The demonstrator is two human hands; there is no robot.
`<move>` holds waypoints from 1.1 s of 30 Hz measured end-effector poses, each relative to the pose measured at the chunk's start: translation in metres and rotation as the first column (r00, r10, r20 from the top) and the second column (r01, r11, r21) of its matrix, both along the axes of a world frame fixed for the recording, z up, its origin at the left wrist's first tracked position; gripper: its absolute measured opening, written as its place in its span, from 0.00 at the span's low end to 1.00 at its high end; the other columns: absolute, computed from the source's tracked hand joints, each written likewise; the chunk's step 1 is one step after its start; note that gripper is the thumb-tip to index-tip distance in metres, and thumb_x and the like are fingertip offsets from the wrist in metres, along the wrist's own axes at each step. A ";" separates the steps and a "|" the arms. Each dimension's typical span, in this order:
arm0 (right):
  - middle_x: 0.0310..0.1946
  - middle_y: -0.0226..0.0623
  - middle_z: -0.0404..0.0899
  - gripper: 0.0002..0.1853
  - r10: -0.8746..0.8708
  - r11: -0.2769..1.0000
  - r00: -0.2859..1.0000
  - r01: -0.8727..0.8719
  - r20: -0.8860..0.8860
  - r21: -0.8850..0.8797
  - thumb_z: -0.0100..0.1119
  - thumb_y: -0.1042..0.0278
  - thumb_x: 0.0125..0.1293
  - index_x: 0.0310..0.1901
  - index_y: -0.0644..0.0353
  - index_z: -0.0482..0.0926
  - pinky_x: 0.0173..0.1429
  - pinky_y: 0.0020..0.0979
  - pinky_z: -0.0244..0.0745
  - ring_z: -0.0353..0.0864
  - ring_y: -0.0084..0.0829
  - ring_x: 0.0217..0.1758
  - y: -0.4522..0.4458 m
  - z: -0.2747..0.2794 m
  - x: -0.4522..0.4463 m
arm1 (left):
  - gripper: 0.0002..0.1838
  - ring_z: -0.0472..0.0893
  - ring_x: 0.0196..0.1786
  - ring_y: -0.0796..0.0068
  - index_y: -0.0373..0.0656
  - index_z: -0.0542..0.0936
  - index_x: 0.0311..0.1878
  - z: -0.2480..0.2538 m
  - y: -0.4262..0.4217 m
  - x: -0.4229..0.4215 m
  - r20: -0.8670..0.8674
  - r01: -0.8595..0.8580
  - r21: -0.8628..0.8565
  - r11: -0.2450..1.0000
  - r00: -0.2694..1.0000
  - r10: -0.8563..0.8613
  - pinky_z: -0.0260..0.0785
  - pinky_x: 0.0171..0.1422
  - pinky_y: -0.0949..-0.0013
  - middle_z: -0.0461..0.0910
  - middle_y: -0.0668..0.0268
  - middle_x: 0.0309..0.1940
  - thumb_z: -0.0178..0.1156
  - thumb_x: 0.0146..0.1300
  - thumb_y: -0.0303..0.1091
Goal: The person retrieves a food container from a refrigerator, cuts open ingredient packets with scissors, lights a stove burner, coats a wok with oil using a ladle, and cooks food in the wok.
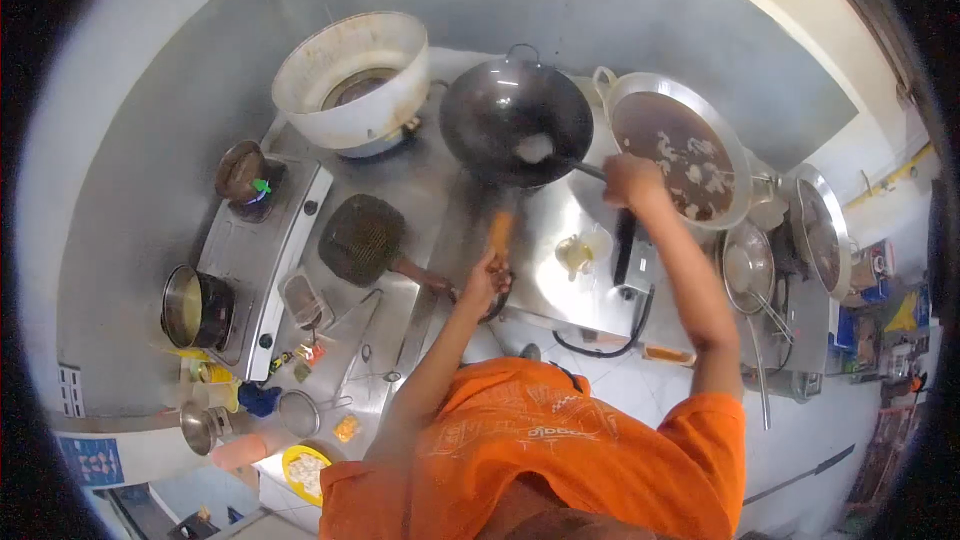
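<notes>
My right hand (635, 182) is closed round the dark handle of a ladle (535, 148), whose pale, blurred head lies inside the black wok (488, 120). The wok sits on the steel counter in front of me, a loop handle on its far side. From its near side a wooden handle (500, 232) points towards me, and my left hand (485, 282) is wrapped round its end. A small clear container (590, 248) with something yellowish stands below my right hand. Close by on the right is a large metal pan (735, 155) of brown liquid with pale pieces.
Left of the wok are a big whitish round burner housing (350, 70) and a square grill pan (362, 240). A two-burner stove (262, 270) carries a dark pot (195, 305). Strainers (748, 260) stand at right. A yellow plate (292, 460) lies lower left.
</notes>
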State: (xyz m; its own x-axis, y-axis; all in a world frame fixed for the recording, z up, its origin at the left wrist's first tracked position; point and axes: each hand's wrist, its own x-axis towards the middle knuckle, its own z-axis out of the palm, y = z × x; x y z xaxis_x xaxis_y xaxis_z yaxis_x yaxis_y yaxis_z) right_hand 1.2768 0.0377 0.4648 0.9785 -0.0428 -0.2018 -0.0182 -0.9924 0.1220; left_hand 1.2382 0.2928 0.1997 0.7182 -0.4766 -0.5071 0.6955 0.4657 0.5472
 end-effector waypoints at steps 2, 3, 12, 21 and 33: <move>0.39 0.48 0.82 0.14 -0.019 0.999 0.991 0.012 0.131 0.051 0.57 0.67 0.51 0.41 0.60 0.80 0.44 0.42 0.79 0.83 0.48 0.44 -0.006 -0.066 0.022 | 0.23 0.75 0.25 0.76 0.49 0.77 0.52 0.015 -0.004 -0.009 -0.001 0.036 0.068 0.997 0.999 -0.036 0.64 0.27 0.73 0.74 0.72 0.29 0.53 0.66 0.57; 0.39 0.49 0.82 0.14 -0.042 0.993 0.994 0.031 0.100 0.110 0.57 0.67 0.51 0.41 0.61 0.79 0.45 0.42 0.79 0.83 0.48 0.45 0.003 -0.083 0.022 | 0.23 0.75 0.25 0.76 0.49 0.77 0.51 0.019 -0.006 -0.013 0.001 0.053 0.105 0.993 0.999 -0.054 0.64 0.27 0.73 0.74 0.72 0.29 0.52 0.67 0.57; 0.47 0.49 0.80 0.22 -0.122 0.990 0.979 0.132 -0.164 0.049 0.57 0.63 0.53 0.51 0.58 0.79 0.55 0.45 0.76 0.79 0.48 0.53 -0.009 0.004 -0.022 | 0.25 0.71 0.21 0.78 0.47 0.74 0.49 0.118 0.018 -0.025 0.051 0.090 -0.044 0.995 0.995 -0.087 0.60 0.24 0.76 0.74 0.71 0.30 0.47 0.68 0.60; 0.15 0.29 0.69 0.22 -0.515 0.194 0.835 0.335 -0.195 0.922 0.54 0.47 0.68 0.49 0.59 0.74 0.14 0.27 0.60 0.66 0.22 0.12 0.006 -0.197 -0.093 | 0.23 0.72 0.23 0.79 0.47 0.74 0.47 0.120 0.025 -0.023 0.022 0.141 -0.097 0.985 0.990 -0.140 0.59 0.24 0.76 0.76 0.72 0.30 0.50 0.66 0.58; 0.29 0.51 0.81 0.24 -0.031 0.974 0.833 -0.098 0.553 0.202 0.56 0.50 0.66 0.51 0.64 0.77 0.39 0.41 0.76 0.84 0.43 0.36 -0.081 -0.168 -0.072 | 0.21 0.75 0.26 0.80 0.49 0.75 0.51 0.090 0.018 -0.018 0.049 0.183 0.049 0.982 0.981 -0.185 0.62 0.25 0.77 0.77 0.72 0.34 0.48 0.67 0.55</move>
State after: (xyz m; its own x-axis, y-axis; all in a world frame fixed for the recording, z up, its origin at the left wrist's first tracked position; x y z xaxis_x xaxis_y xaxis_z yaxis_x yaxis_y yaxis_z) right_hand 1.2046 -0.0428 0.2972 0.9289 -0.0268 0.3693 0.0160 -0.9936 -0.1122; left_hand 1.2203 0.3105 0.2898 0.6469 -0.5813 -0.4936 0.7362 0.3072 0.6030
